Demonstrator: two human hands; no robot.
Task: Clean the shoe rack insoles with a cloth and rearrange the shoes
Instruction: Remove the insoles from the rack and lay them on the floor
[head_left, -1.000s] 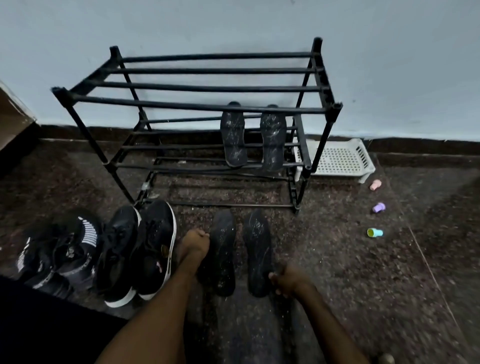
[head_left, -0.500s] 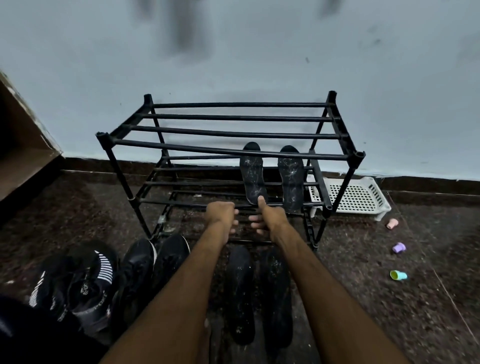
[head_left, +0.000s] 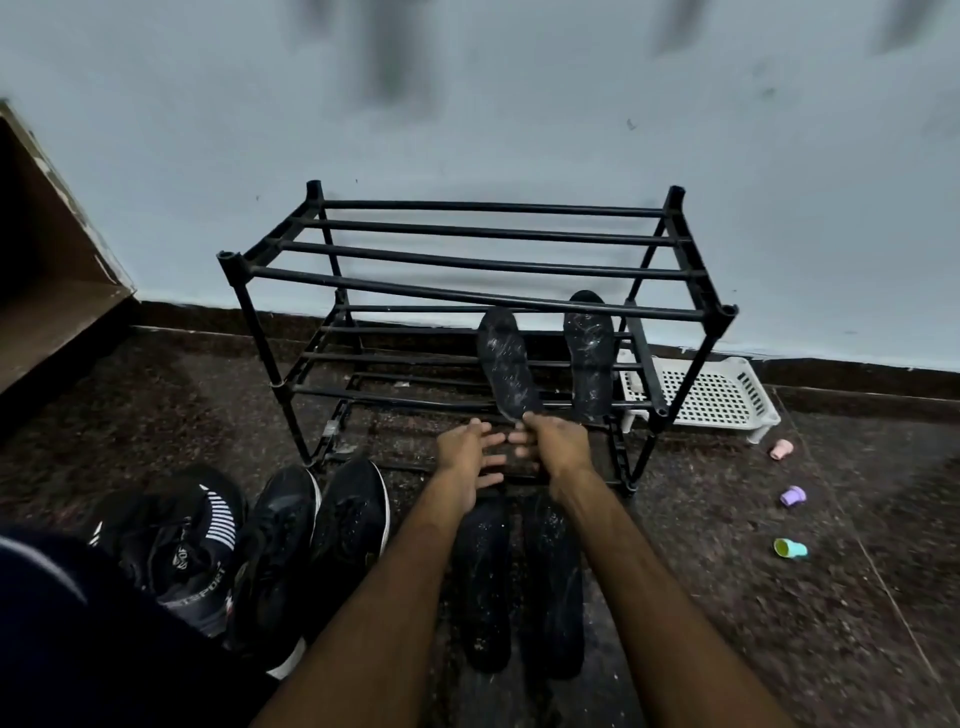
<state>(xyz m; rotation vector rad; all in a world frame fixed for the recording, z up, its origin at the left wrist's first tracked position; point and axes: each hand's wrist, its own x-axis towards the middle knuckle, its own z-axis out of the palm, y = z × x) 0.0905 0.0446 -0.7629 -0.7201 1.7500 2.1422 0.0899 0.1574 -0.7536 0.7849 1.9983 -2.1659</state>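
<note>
Far left of the fingers, a brown wooden cabinet (head_left: 52, 291) closes off that edge, with bare dark speckled floor (head_left: 182, 395) between it and the rack. Down and left of the left hand's fingers lies a black sneaker with white stripes (head_left: 182, 540), and just beside it is a pair of black white-soled sneakers (head_left: 317, 540), their toes close to the rack's front left foot.

The black shoe rack (head_left: 467, 267) stands against the pale wall (head_left: 467, 104), its top bars bare. The left hand (head_left: 465, 457) hovers before the rack's lower front bar, fingers spread and holding nothing, their tips almost meeting those of the right hand (head_left: 558, 441). That hand pinches the heel of a dusty black insole (head_left: 506, 364). The insole tilts up and leftward, with its toe just under the top front bar.

Just right of those fingers, a second insole (head_left: 589, 358) lies on the middle shelf. Below both wrists, two more insoles (head_left: 483, 582) lie side by side on the floor.

Right of the rack, a white perforated basket (head_left: 727, 395) sits by the skirting. Nearer, three small caps, pink (head_left: 782, 448), purple (head_left: 793, 496) and teal (head_left: 789, 548), are scattered on open floor.

The striped sneaker shows letters ending in "SPORT"; the rest is unreadable.
</note>
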